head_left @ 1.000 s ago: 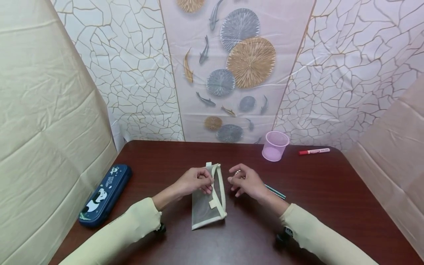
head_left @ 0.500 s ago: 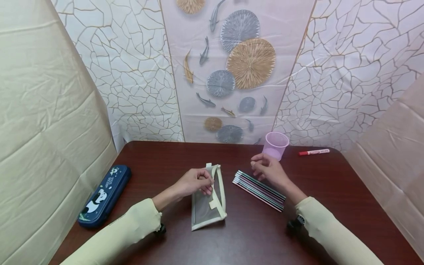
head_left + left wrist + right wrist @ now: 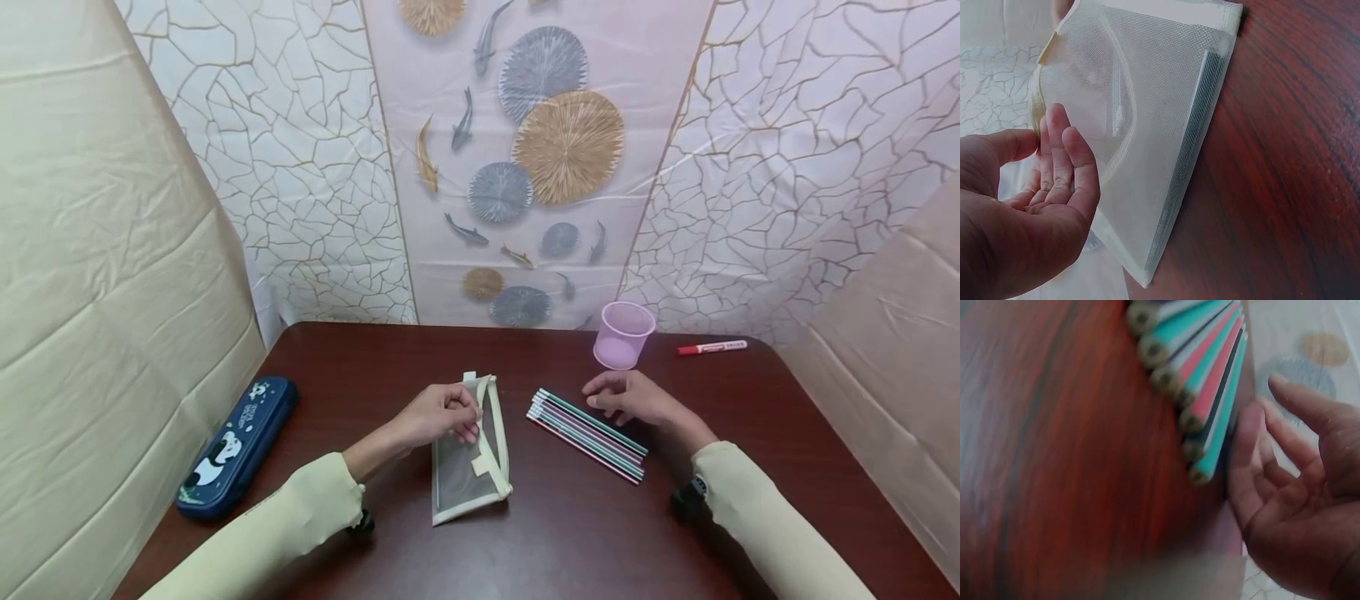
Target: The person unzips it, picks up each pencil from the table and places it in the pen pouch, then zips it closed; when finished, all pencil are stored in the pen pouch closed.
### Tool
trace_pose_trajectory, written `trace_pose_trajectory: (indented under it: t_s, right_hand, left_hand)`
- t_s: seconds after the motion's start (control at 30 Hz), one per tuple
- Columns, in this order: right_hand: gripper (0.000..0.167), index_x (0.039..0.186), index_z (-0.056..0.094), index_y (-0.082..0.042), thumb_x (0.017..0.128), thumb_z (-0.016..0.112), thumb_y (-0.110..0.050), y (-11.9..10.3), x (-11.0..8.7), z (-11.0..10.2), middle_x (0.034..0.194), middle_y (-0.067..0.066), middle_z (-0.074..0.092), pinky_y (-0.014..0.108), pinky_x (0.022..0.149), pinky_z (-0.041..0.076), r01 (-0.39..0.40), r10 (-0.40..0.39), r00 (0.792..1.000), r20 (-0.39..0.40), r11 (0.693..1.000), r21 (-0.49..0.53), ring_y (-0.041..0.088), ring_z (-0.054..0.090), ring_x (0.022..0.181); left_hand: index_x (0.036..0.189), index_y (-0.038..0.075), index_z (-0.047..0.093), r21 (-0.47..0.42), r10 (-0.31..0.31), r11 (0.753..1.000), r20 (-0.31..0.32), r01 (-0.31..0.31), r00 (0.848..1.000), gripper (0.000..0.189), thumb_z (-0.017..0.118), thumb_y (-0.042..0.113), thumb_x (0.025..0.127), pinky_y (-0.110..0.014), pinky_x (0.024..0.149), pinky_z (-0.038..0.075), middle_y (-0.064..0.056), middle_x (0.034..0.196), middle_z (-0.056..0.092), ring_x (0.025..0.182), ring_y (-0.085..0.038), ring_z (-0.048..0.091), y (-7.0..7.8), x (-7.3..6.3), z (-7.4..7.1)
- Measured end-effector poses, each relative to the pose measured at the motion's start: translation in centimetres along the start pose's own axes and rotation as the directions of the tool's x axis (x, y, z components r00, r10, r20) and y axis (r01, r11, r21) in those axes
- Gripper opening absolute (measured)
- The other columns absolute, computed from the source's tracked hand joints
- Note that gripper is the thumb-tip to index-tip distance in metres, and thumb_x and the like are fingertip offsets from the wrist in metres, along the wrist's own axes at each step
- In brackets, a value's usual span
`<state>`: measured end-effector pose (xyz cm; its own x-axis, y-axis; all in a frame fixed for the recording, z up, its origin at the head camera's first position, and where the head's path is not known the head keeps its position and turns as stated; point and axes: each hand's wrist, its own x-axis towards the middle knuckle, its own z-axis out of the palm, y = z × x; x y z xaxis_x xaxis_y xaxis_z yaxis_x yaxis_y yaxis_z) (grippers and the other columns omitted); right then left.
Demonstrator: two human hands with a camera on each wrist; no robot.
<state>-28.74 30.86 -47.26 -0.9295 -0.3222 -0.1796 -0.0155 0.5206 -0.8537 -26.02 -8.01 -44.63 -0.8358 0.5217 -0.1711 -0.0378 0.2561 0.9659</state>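
My left hand pinches the open zip edge of a cream-trimmed mesh pencil pouch between thumb and fingers. The pouch tilts up off the table in the left wrist view, with a slim, striped, pencil-like stick visible through the mesh along its lower edge. To the right, several pencils in green, pink and dark stripes lie side by side. My right hand is just beyond them, fingers loosely bent and holding nothing. The right wrist view shows the pencils' unsharpened ends fanned beside my fingers.
A blue panda pencil case lies at the table's left edge. Toward the back right stand a pink plastic cup and, beside it, a red and white marker. A patterned curtain hangs behind the brown table.
My right hand has moved from beside the pouch, over the pencils, to their right side, uncovering them. My left hand still holds the pouch edge in the same place.
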Motion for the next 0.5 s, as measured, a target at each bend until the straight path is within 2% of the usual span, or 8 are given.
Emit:
trace_pose_trajectory:
  t_s: [0.13,0.33,0.5]
  right_hand:
    - [0.034,0.129,0.070,-0.001,0.100,0.074,-0.019,0.79,-0.05,-0.24,0.095,0.017,0.070,0.036,0.070,0.062,-0.004,0.004,0.999,0.044,1.000,-0.007,0.021,0.064,0.082]
    - [0.032,0.126,0.073,-0.002,0.098,0.076,-0.016,0.95,-0.19,-0.36,0.104,0.020,0.072,0.036,0.071,0.062,0.020,-0.019,0.997,0.080,1.000,-0.015,0.019,0.064,0.084]
    - [0.031,0.123,0.074,-0.002,0.096,0.078,-0.015,0.93,-0.27,-0.32,0.096,0.020,0.070,0.035,0.069,0.061,0.050,-0.047,0.995,0.087,0.998,-0.038,0.016,0.063,0.081]
  left_hand:
    - [0.099,-0.001,0.066,0.003,-0.002,1.000,0.005,0.002,1.000,0.015,0.070,0.014,0.101,-0.054,0.084,0.065,-0.008,0.082,0.078,0.072,-0.014,0.076,-0.13,0.00,0.03]
    - [0.099,-0.001,0.066,0.000,0.002,1.000,0.005,-0.002,1.000,0.015,0.070,0.013,0.101,-0.051,0.082,0.065,-0.009,0.083,0.078,0.072,-0.015,0.076,-0.06,0.08,0.09]
    - [0.099,-0.002,0.066,-0.001,0.005,1.000,0.010,-0.005,1.000,0.015,0.069,0.013,0.102,-0.049,0.081,0.066,-0.006,0.081,0.077,0.072,-0.014,0.076,0.14,0.15,0.16]
